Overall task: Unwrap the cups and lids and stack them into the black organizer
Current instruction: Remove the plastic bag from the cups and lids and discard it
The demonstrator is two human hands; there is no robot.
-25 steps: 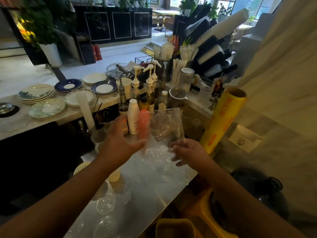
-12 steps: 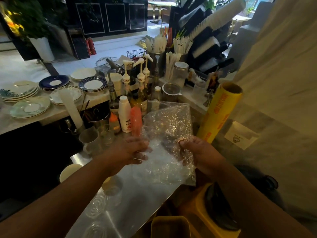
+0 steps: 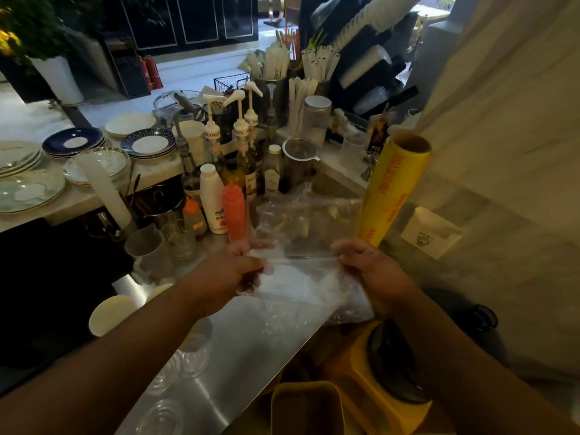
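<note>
One clear plastic wrapper (image 3: 303, 279) between left hand (image 3: 230, 274) and right hand (image 3: 375, 274)

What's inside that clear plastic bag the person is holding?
Nothing solid shows inside the clear plastic bag; only the steel counter shows through it. Its crumpled lower part, by the right hand, is too glary to tell.

Bare left forearm (image 3: 131, 350) and right forearm (image 3: 455, 356), uncovered down to the lower edge of view, left hand (image 3: 229, 274) and right hand (image 3: 375, 273) likewise bare, rounded knuckles, nails too blurred to make out
</note>
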